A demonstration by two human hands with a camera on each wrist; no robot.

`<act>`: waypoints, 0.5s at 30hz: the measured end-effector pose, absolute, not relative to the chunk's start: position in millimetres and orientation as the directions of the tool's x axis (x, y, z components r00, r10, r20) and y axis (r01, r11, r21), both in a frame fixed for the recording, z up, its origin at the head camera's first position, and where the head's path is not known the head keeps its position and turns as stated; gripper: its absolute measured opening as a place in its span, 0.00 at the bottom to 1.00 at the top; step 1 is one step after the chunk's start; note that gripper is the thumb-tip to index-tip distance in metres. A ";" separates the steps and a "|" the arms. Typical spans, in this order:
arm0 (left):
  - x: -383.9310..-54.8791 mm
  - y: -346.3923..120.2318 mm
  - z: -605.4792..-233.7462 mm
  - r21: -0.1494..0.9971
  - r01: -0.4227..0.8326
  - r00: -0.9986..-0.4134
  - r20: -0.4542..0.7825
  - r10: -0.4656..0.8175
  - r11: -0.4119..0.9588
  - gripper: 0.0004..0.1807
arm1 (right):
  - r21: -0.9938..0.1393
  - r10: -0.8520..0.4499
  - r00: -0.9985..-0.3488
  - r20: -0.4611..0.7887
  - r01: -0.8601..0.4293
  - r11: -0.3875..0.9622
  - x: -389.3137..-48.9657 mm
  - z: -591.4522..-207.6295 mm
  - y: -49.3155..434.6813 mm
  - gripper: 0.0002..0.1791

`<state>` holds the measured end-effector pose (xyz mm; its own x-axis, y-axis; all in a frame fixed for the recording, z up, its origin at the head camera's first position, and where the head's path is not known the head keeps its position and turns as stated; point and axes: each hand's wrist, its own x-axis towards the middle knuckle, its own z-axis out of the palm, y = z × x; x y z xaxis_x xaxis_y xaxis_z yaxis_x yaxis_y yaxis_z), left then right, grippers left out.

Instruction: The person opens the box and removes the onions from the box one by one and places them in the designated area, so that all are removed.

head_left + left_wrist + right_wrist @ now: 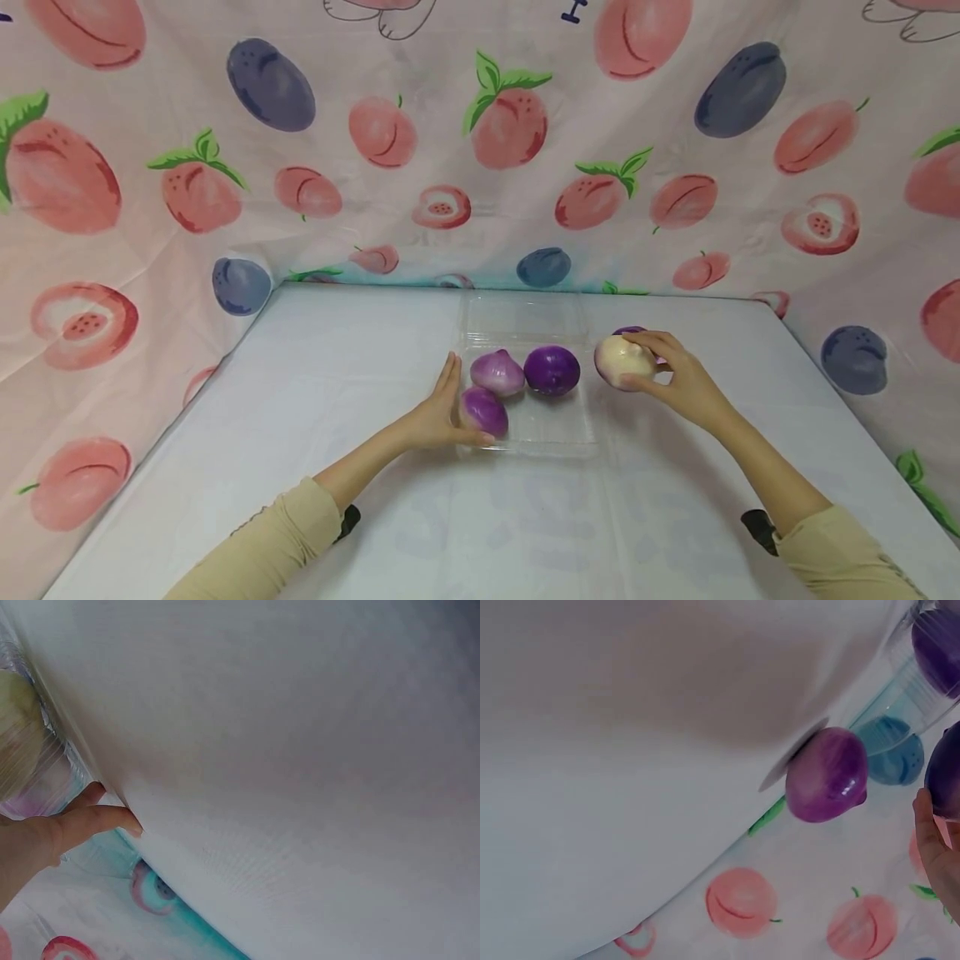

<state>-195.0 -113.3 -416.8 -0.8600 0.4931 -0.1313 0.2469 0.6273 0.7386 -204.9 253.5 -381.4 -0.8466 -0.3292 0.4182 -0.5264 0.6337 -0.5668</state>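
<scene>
Onion (618,363): at three o'clock from the clear box (555,422), just beside it.
Handling: likely firm, lightish and slippery (that skin is glossy); take hold round its widest girth.
Pale end (627,353): faces up towards you; the body looks too round to settle a long axis.
Right hand (678,377): your fingers and thumb curl round its three o'clock side.
Left hand (433,418): your fingers lie straight at the box's nine o'clock side, thumb spread, grasping nothing.

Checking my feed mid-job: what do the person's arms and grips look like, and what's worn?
A beige left sleeve and matching right sleeve end partway along the forearms. A small black piece shows near each cuff; I can't tell what it is. The left grip and right grip are bare, ungloved hands.
</scene>
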 end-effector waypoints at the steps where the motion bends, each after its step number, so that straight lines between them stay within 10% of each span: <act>1: -194.9 -113.3 -416.7 0.738 0.247 -0.860 -0.131 0.493 0.627 0.73 | -0.565 -0.325 -0.848 0.419 -0.524 0.637 -205.0 -381.7 255.6 0.30; 15: -194.4 -113.0 -417.4 0.744 0.236 -0.864 -0.134 0.486 0.625 0.74 | -0.556 -0.245 -0.866 0.437 -0.474 0.683 -207.0 -387.1 290.1 0.30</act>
